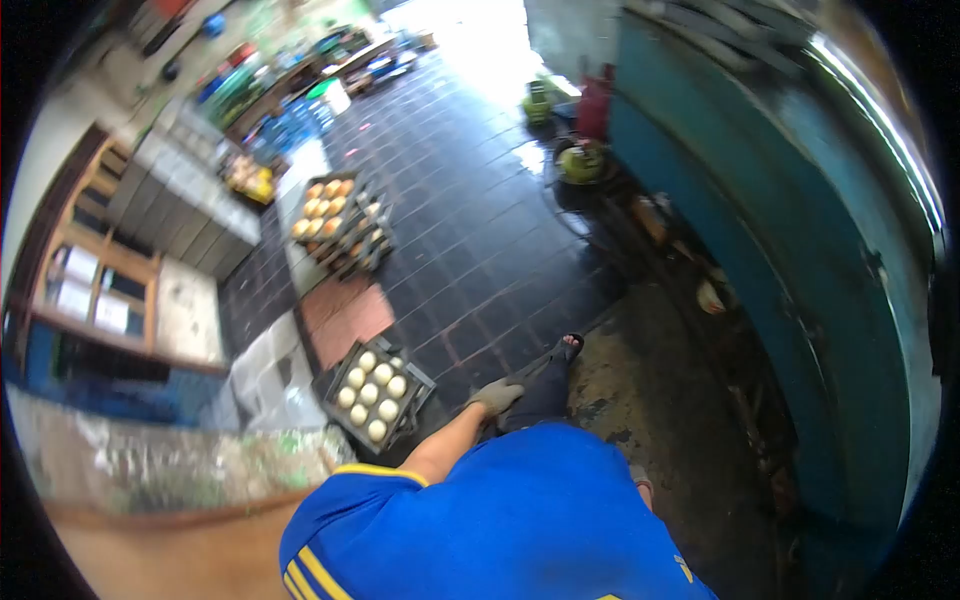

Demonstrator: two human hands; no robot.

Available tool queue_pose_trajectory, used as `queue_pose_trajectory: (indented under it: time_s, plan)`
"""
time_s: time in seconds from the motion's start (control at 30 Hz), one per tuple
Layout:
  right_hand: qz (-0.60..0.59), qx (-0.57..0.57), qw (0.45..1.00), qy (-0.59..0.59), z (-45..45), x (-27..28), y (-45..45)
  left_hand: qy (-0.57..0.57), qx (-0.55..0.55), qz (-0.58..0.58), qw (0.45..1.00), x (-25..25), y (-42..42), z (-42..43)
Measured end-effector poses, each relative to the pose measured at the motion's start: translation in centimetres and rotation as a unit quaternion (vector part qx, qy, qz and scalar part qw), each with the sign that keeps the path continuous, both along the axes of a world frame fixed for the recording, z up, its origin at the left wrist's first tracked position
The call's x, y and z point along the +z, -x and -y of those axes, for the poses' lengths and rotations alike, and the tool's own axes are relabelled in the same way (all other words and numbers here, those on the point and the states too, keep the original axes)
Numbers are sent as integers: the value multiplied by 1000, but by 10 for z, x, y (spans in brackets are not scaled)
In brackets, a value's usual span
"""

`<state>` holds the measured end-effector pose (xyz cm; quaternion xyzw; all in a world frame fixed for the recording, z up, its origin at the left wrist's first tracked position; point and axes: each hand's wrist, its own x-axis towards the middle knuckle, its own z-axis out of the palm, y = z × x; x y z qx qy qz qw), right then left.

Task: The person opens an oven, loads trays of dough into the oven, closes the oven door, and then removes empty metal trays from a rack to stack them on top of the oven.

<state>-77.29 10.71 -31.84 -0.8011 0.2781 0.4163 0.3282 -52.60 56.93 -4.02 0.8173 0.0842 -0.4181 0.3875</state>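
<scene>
Head: left hand (497,395) near trays (422,386); right hand (641,478) mostly hidden.

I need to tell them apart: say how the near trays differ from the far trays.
The near trays hold pale rounds; the far trays hold browner rounds. The near trays form a lower stack; the far trays rise higher. Both are dark.

Dark tiles pave the floor (470,240), glossy where white light (470,30) pours in at the far end. A teal partition (745,215) runs along the right, beside a stained strip of ground (690,390). At left, a wooden window frame (98,285) stands above blue wall (60,368); nearer, a ledge (200,470) shows worn, patchy paint.
</scene>
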Motion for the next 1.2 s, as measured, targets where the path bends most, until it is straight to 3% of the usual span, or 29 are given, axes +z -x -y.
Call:
queue_pose_trajectory:
  time_s: [0.03, 0.1, 0.17, 0.27, 0.3, 0.37, 0.4, 0.47, 0.5, 0.53, 0.57, 0.6, 0.63, 0.7, 0.73, 0.77, 0.8, 0.83, 0.9, 0.93, 0.97, 1.0, 1.03, 1.1, 1.13, 1.2]
  plan:
    - [-15, -20, 1000, 4, 8, 4, 12, -25, 14, -17, 999, 16, -9, 5]
    - [-54, -61, 997, 9, 13, 45, 9, -58, -192, -14, 980, -82, -40, -24]
    - [-91, -92, 992, 7, 18, 80, 2, -51, -434, 76, 896, -104, -73, -38]
    - [-129, -119, 984, -10, 32, 115, -35, -158, -385, -30, 909, -138, -128, -23]
    - [-135, -123, 983, -18, 38, 123, -58, -171, -422, -9, 890, -129, -146, -11]
    - [-104, -165, 981, -11, 55, 140, -115, -212, -310, -42, 926, -118, -184, 17]
    - [-62, -210, 976, 4, 66, 151, -149, -210, -332, -30, 919, -110, -209, 38]
    - [165, -365, 912, 90, 85, 163, -201, -161, -304, -101, 934, -98, -252, 84]
    - [250, -418, 865, 119, 96, 190, -235, -161, -324, -92, 928, -110, -279, 103]
    - [332, -464, 808, 147, 114, 239, -275, -112, -343, -12, 932, -133, -310, 124]
    - [381, -478, 779, 141, 146, 265, -310, -62, -360, 66, 929, -142, -340, 145]
    - [379, -509, 763, 118, 159, 359, -345, -20, -442, 111, 890, -126, -366, 172]
    - [482, -508, 707, 96, 196, 356, -366, -36, -483, 149, 862, -130, -394, 202]
    - [552, -491, 669, 80, 256, 399, -404, -31, -420, 115, 900, -117, -426, 258]
    - [566, -490, 658, 85, 278, 417, -419, -14, -305, 46, 951, -96, -434, 284]
    - [584, -485, 644, 91, 302, 428, -431, -30, -340, 49, 939, -88, -449, 304]
    - [581, -499, 637, 94, 336, 412, -437, -44, -372, 58, 925, -82, -467, 323]
    - [528, -498, 685, 67, 372, 375, -444, -49, -384, 60, 920, -78, -480, 340]
    - [471, -506, 721, 39, 403, 328, -446, -12, -384, 154, 910, -76, -496, 361]
    - [397, -360, 825, 179, 416, 314, -446, -16, -393, 153, 907, -84, -505, 370]
    - [297, -189, 884, 307, 423, 308, -442, 19, -346, 133, 929, -88, -508, 378]
    - [292, -190, 886, 305, 425, 300, -437, 52, -292, 110, 949, -93, -504, 380]
    - [284, -295, 884, 226, 424, 292, -431, 51, -291, 103, 950, -96, -493, 376]
    - [274, -394, 866, 143, 438, 280, -426, 29, -172, -10, 985, -51, -461, 380]
    - [301, -405, 846, 172, 447, 267, -422, 25, -170, -10, 985, -42, -447, 380]
    - [323, -414, 829, 195, 463, 258, -413, 91, -55, -90, 990, -38, -413, 369]
